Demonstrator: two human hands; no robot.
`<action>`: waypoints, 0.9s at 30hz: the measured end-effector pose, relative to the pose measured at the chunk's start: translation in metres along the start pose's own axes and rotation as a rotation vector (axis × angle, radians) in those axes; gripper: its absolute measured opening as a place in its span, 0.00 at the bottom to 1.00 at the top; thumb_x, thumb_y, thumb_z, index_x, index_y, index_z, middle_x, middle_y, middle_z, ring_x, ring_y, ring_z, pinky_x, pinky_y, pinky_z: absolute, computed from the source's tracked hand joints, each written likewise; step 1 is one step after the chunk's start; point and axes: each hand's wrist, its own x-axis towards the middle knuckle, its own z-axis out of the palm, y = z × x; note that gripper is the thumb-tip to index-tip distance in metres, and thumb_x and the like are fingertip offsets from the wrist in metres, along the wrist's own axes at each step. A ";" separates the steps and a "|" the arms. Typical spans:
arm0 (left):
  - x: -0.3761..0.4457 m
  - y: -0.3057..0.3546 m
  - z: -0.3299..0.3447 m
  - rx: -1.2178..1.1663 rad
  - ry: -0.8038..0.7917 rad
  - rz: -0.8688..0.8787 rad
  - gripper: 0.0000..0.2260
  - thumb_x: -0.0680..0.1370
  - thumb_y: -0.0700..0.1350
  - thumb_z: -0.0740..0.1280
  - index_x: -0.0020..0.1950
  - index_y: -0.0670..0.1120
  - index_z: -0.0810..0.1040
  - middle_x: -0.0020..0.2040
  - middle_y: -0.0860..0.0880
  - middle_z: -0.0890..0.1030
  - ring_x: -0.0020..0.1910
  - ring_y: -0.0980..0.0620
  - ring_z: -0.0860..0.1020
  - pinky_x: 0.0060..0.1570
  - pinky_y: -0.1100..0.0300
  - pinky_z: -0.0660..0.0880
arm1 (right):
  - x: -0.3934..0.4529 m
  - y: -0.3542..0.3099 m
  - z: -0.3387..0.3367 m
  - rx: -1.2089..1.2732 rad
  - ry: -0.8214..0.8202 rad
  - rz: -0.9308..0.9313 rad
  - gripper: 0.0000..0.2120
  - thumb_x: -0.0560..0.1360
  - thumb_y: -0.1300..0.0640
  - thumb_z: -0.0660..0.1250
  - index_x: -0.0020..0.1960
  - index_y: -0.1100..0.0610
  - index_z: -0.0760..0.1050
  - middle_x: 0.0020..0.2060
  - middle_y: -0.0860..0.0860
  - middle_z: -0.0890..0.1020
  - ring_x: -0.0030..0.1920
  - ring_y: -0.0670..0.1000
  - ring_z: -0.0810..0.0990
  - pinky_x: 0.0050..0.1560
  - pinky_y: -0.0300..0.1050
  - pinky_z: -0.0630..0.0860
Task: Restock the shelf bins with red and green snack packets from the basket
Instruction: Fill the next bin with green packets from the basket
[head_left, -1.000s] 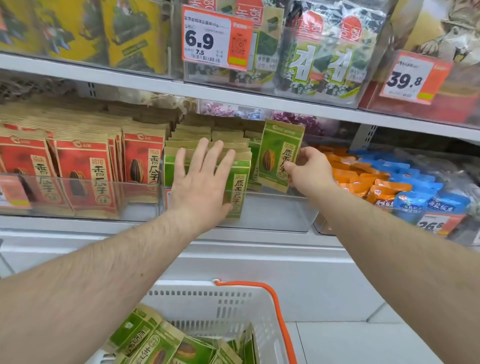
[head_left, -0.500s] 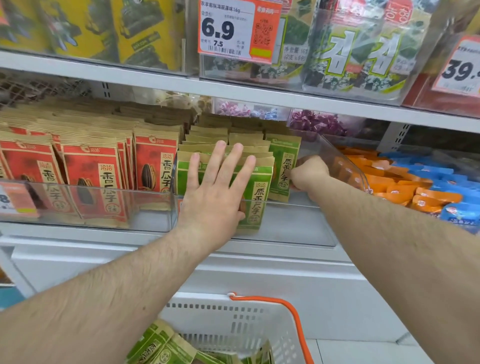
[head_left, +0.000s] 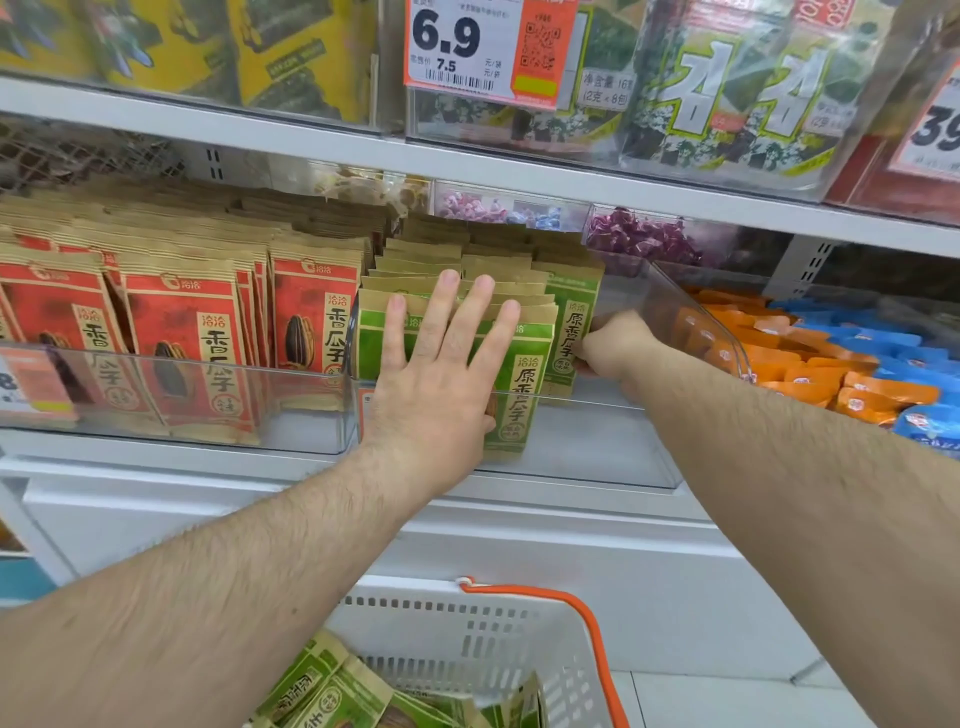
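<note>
A clear shelf bin (head_left: 597, 441) holds rows of green snack packets (head_left: 522, 395) standing upright. My left hand (head_left: 441, 374) lies flat with spread fingers against the front row, pressing it back. My right hand (head_left: 615, 345) grips the right edge of one green packet (head_left: 571, 332) standing at the right end of the rows, inside the bin. To the left, another clear bin (head_left: 311, 415) is packed with red snack packets (head_left: 192, 343). Below, a white basket (head_left: 493, 629) with an orange handle (head_left: 587, 618) holds several more green packets (head_left: 332, 691).
Orange packets (head_left: 789, 364) and blue packets (head_left: 893, 353) fill the bin to the right. The upper shelf (head_left: 311, 140) carries seaweed packs (head_left: 727, 88) and a 6.9 price tag (head_left: 488, 47). Small bins of purple candy (head_left: 639, 236) sit behind the green rows.
My right hand has carried the green packet down from above the bin into the right end of the rows. The left hand has kept pressing the front row.
</note>
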 end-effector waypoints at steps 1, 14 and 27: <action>0.000 0.000 0.000 0.006 -0.004 0.000 0.47 0.78 0.59 0.65 0.75 0.52 0.27 0.75 0.48 0.26 0.74 0.43 0.26 0.67 0.40 0.25 | -0.002 -0.001 -0.001 0.013 -0.017 0.004 0.07 0.73 0.68 0.66 0.46 0.62 0.82 0.42 0.56 0.86 0.45 0.58 0.85 0.50 0.56 0.83; -0.004 0.001 -0.016 0.008 -0.037 0.048 0.46 0.77 0.62 0.64 0.78 0.50 0.32 0.78 0.47 0.29 0.76 0.42 0.29 0.70 0.40 0.29 | -0.043 -0.012 -0.021 -0.014 0.012 0.041 0.08 0.73 0.67 0.67 0.49 0.67 0.81 0.42 0.59 0.86 0.46 0.58 0.86 0.50 0.59 0.83; -0.077 -0.020 -0.023 -0.124 0.061 0.137 0.38 0.60 0.52 0.77 0.68 0.47 0.71 0.65 0.45 0.70 0.64 0.44 0.64 0.64 0.44 0.54 | -0.174 -0.018 0.021 0.055 0.580 -0.589 0.09 0.74 0.65 0.64 0.52 0.61 0.80 0.46 0.54 0.81 0.47 0.52 0.77 0.52 0.43 0.71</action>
